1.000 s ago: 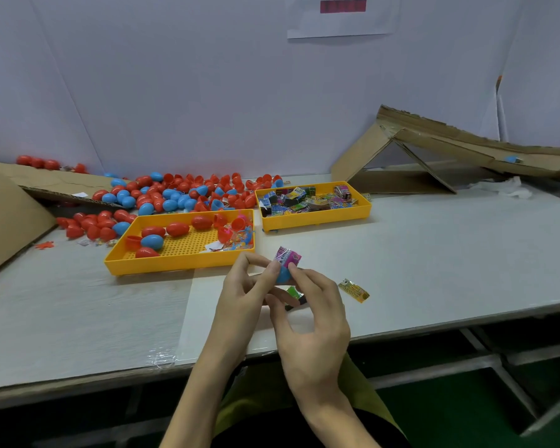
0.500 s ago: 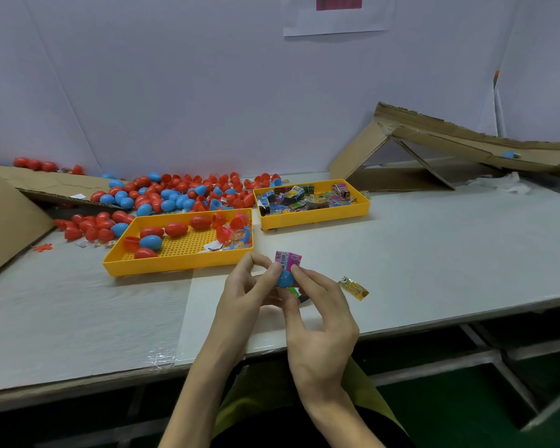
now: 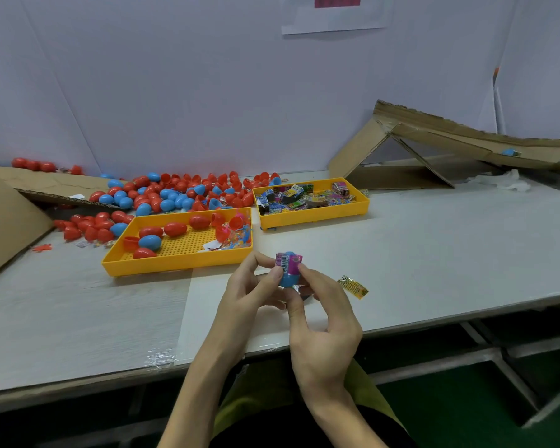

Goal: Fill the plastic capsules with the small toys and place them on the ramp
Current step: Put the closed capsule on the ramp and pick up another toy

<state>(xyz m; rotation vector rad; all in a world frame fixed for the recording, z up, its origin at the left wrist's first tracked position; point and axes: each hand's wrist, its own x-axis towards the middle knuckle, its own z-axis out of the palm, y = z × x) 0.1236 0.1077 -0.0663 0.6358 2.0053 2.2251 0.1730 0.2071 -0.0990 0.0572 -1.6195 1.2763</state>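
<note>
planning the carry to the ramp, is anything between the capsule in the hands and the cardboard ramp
Nothing visible blocks it. The blue capsule, pinched by the left hand and right hand, has only low things nearby: the toy tray farther back and a yellow wrapper lying flat to its right. The ramp stands beyond, far right.

Blue capsule half [image 3: 288, 279]: pinched between the left hand [image 3: 249, 295] and right hand [image 3: 324, 318], above the worktop [image 3: 434, 253]. Pink toy packet [image 3: 290, 260]: set partly inside it, top protruding. Yellow toy packet [image 3: 353, 287]: flat on the worktop, at 3 o'clock from the capsule half. Cardboard ramp [image 3: 450, 137]: at 2 o'clock, sloping down to the right, one blue capsule [image 3: 508, 152] on it. Loose red and blue capsules [image 3: 175, 195]: heaped at 11 o'clock.
</note>
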